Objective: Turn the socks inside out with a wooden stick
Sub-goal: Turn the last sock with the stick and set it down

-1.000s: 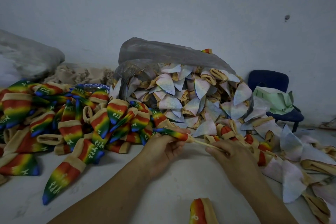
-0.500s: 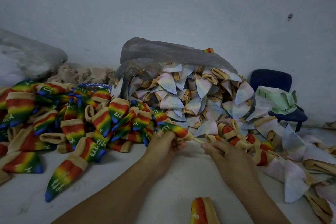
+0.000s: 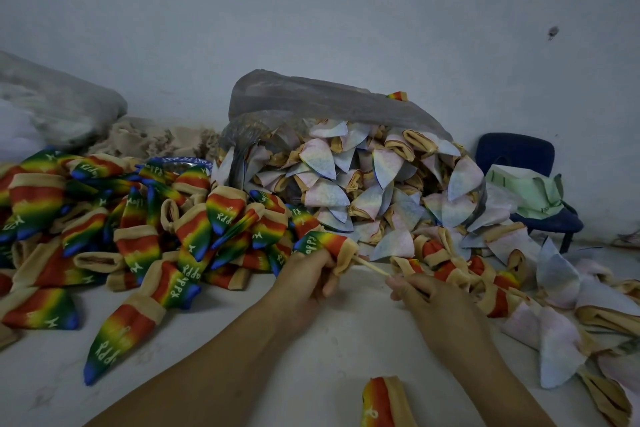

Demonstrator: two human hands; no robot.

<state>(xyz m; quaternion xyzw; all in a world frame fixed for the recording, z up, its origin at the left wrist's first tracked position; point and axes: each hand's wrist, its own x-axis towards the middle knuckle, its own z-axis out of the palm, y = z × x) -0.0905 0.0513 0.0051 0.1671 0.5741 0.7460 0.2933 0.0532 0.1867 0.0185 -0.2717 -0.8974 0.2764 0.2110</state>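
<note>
A rainbow sock (image 3: 325, 243) with a tan cuff sits over the tip of a thin wooden stick (image 3: 372, 267). My left hand (image 3: 308, 279) grips the sock at its cuff. My right hand (image 3: 429, 302) holds the stick further right, where several bunched socks (image 3: 446, 263) are threaded along it. A short bare stretch of stick shows between the two hands. A pile of rainbow socks (image 3: 131, 218) lies to the left. A heap of pale inside-out socks (image 3: 363, 184) spills from a clear plastic bag (image 3: 311, 97) behind.
All of it lies on a white surface (image 3: 329, 340) against a white wall. One rainbow sock (image 3: 384, 402) lies at the near edge. More pale socks (image 3: 571, 322) spread on the right. A blue chair (image 3: 519, 156) with a green bag (image 3: 530, 191) stands at the far right.
My left hand has drawn the rainbow sock leftward along the stick, so more of it is bunched at the tip. My right hand has shifted slightly left along the stick.
</note>
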